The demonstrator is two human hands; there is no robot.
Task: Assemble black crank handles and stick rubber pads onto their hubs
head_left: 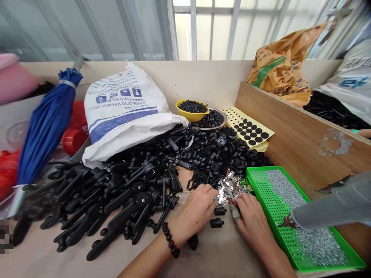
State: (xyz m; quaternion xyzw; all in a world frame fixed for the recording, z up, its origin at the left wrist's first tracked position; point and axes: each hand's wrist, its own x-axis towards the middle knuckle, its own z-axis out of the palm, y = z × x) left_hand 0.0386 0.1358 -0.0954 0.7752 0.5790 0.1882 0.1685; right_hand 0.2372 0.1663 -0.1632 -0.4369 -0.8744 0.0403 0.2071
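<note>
A small pile of shiny metal clips [230,188] lies between my two hands. My left hand [198,208] comes in from the left, fingers curled together at the pile's edge; what they pinch is too small to make out. On the other side, my right hand [251,217] bends its fingers at the clips, thumb tip close to the index finger, and whatever is in them is hidden. The right thumb has a pale wrap [235,212]. Two short black cylindrical parts [217,222] lie between the hands. Another black part [193,242] shows partly below my left wrist.
Black crank-like handles [127,208] cover the left, beneath a white sack [127,104]. Round black parts [216,154] heap behind the clips. At right, a grey power screwdriver [327,204] overhangs a green basket [261,200] of screws, beside a wooden divider [290,131]. A yellow bowl [193,114] stands behind.
</note>
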